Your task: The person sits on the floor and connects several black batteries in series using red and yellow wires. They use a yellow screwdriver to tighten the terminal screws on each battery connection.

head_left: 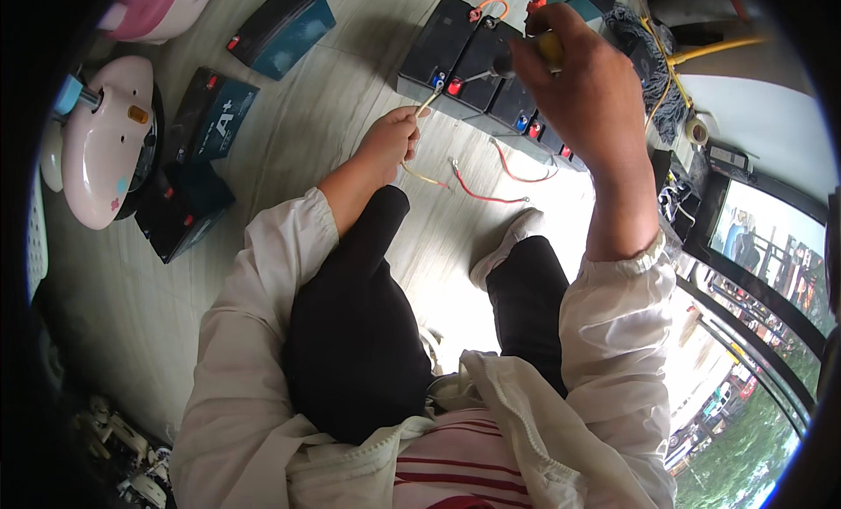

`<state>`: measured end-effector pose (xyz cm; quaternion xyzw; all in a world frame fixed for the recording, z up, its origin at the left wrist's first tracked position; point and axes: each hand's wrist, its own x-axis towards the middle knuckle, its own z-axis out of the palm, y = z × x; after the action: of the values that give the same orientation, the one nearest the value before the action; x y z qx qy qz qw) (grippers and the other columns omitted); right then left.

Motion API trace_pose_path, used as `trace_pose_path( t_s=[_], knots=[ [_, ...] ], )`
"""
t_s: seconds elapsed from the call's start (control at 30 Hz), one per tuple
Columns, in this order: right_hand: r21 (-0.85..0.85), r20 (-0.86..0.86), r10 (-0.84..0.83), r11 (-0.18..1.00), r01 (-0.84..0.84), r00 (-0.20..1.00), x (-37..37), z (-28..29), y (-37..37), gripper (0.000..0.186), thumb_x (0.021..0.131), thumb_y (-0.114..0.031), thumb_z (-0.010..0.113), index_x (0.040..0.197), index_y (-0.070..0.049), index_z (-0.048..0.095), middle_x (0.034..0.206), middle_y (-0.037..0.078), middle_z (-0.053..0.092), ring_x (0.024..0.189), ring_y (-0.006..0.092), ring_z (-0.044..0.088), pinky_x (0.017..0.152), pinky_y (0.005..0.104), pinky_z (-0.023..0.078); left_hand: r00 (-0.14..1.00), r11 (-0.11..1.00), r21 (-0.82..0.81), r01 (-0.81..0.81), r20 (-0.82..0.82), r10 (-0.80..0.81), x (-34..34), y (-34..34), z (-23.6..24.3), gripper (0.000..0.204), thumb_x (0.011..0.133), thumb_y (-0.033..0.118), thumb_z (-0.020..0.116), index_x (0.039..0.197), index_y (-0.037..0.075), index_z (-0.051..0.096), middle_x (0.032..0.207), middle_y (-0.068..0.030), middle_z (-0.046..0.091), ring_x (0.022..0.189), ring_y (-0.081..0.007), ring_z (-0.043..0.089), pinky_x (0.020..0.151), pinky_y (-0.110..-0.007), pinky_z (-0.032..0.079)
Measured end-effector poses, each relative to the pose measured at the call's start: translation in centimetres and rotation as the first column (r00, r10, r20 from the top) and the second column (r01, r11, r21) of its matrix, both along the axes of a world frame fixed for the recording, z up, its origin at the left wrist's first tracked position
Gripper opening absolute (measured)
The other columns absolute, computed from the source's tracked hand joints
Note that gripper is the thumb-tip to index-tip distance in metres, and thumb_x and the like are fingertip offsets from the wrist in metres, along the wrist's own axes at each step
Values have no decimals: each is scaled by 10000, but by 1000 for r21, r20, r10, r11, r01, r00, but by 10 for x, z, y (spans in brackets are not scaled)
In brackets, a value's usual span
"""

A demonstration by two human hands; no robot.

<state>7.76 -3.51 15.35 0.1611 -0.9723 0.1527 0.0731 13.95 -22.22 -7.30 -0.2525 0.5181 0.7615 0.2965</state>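
My left hand (388,146) pinches a pale wire (427,104), its metal end up against the blue terminal (439,81) of a black battery (435,45). The wire's other end hangs below my fingers. My right hand (585,93) is closed around a screwdriver (502,67) with a yellow and dark handle. The shaft slants down-left, its tip close to the red terminal (455,87) of the neighbouring battery (487,58); whether it touches I cannot tell. More batteries of this row stand partly hidden behind my right hand. An orange wire (492,3) joins far terminals.
Loose red wires (487,196) lie on the floor by my shoe (508,246). Several dark batteries (210,115) stand at the left, beside a pink and white vehicle part (109,141). At the right are grey tangled strands (661,80), a tape roll (696,130) and a glass door (775,246).
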Motion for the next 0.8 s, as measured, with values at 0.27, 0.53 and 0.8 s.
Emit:
trace_pose_path(
  t_s=[0.27, 0.53, 0.8],
  knots=[
    [-1, 286, -125, 991, 131, 950, -9, 12, -5, 394, 902, -157, 727, 1256, -85, 567, 1081, 165, 697, 1025, 305, 719, 875, 384, 563, 1000, 1000, -19, 17, 13, -17, -1, 3, -6, 316, 1082, 182, 429, 1307, 86, 629, 769, 30, 467, 655, -87, 420, 626, -256, 407],
    [-129, 124, 102, 988, -86, 987, -13, 6, -1, 340, 915, -215, 743, 1190, -87, 590, 961, 145, 730, 898, 299, 746, 774, 369, 576, 947, 972, -189, 140, -261, -187, 0, -2, -82, 316, 1077, 167, 429, 1308, 83, 628, 776, 29, 462, 662, -88, 415, 628, -256, 400],
    [-262, -81, 253, 928, -265, 964, -19, -7, 16, 358, 914, -256, 761, 1186, -90, 598, 985, 150, 723, 896, 290, 740, 761, 367, 566, 997, 998, 58, -37, 64, 33, -10, 12, -16, 280, 1069, 186, 469, 1258, 89, 651, 777, 32, 483, 641, -74, 413, 596, -259, 413]
  ],
)
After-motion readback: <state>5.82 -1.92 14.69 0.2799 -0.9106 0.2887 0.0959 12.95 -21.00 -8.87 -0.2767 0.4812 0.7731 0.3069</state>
